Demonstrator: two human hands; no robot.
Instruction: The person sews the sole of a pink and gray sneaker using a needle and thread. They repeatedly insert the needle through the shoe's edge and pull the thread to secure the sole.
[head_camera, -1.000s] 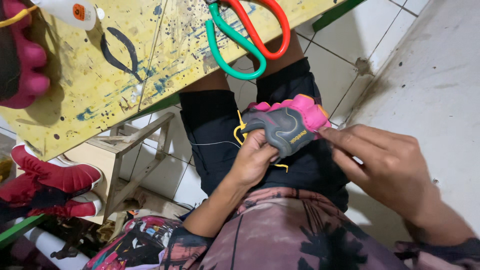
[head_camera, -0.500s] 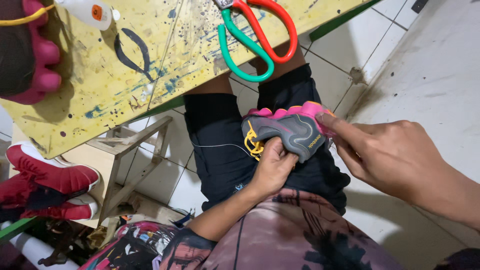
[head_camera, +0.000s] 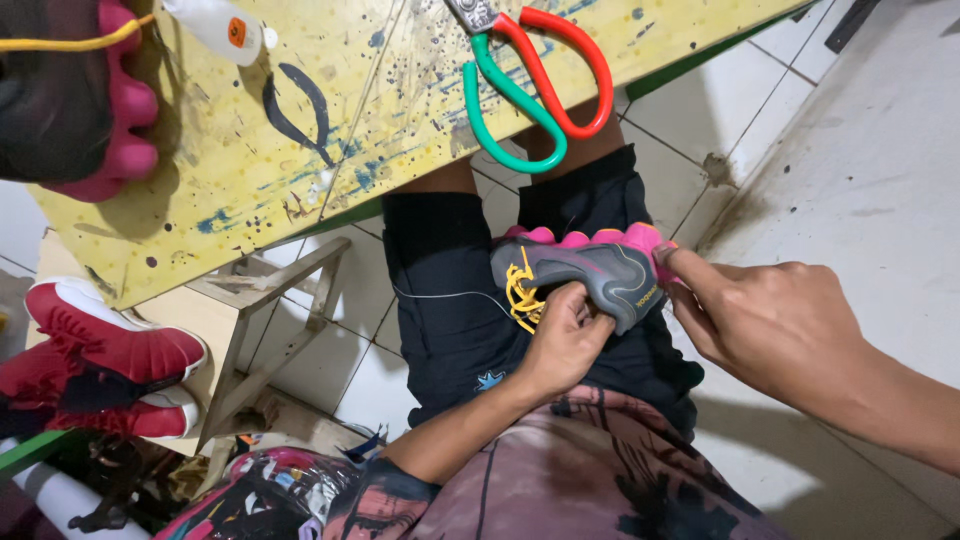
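On the lap: left hand (head_camera: 565, 340) pinching the grey shoe (head_camera: 590, 275) beside its yellow laces (head_camera: 520, 295), right hand (head_camera: 770, 325) gripping the pink-soled toe end. Thin thread (head_camera: 440, 295) trailing from the side, so apparently mid-stitch, unfinished. Beyond, scissors (head_camera: 530, 80) untouched on the yellow table (head_camera: 300, 190).

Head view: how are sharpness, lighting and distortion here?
Head view: the grey and pink shoe and both hands are sharp; soft, even light; faint shadow under the scissors; wide-angle bending stretches the yellow table at the edges.
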